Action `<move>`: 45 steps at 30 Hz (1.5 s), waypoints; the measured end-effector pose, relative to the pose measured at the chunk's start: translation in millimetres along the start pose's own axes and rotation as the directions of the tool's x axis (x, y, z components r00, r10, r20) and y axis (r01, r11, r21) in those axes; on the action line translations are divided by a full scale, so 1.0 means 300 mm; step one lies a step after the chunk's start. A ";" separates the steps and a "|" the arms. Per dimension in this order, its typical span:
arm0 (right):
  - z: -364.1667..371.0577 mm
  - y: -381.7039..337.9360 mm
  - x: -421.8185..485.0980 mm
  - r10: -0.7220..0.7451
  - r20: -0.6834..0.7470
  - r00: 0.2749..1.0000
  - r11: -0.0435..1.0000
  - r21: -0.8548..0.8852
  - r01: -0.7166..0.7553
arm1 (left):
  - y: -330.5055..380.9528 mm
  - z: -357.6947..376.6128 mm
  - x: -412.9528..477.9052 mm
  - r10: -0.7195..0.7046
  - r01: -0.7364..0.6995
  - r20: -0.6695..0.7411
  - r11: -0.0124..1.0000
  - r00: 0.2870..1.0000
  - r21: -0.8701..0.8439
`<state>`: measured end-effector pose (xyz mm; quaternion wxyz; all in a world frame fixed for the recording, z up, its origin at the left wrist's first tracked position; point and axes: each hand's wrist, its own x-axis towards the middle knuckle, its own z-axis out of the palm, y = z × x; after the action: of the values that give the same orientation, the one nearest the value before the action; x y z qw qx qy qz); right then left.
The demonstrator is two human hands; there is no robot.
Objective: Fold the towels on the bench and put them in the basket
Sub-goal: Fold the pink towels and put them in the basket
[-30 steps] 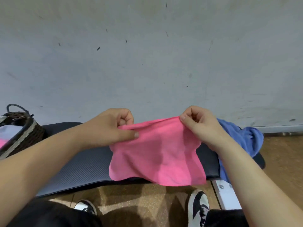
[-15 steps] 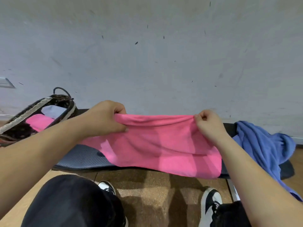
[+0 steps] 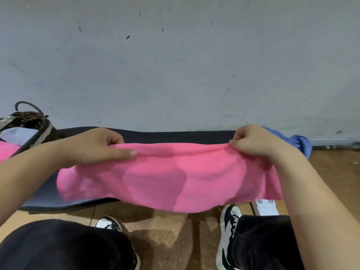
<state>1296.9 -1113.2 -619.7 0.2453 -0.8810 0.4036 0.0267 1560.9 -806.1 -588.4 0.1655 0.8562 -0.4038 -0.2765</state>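
Spreading done: left hand (image 3: 97, 147) and right hand (image 3: 253, 142), now well apart, each pinch a top corner of the pink cloth towel (image 3: 165, 178), stretched ready for folding.

Far left: basket (image 3: 29, 116) cut off by the frame edge, contents only partly seen (pale cloth, something pink). The pink towel (image 3: 175, 176) hides the table (image 3: 175, 135) across its middle and near edge. Far right: blue towel (image 3: 301, 142) mostly behind the right hand (image 3: 255, 141). Curled fingertips of the left hand (image 3: 97, 147) are out of sight.
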 end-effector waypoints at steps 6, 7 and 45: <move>0.114 -0.036 0.128 -0.081 -0.239 0.968 0.996 0.009 0.085 | -0.050 0.001 0.099 -0.066 0.048 -0.133 0.990 0.989 -0.133; 0.134 -0.047 0.153 -0.092 -0.258 0.962 0.995 0.000 0.095 | -0.063 0.002 0.119 -0.081 0.059 -0.158 0.989 0.984 -0.139; 0.734 -0.433 0.297 -0.125 0.426 0.896 0.889 -0.352 0.291 | -0.561 0.267 0.236 -0.372 0.335 -0.362 0.928 0.855 -0.164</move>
<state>1484.2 -1003.7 -781.6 0.1334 -0.9279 0.2330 0.2587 1650.1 -762.1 -761.3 0.2286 0.9444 -0.1855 -0.1467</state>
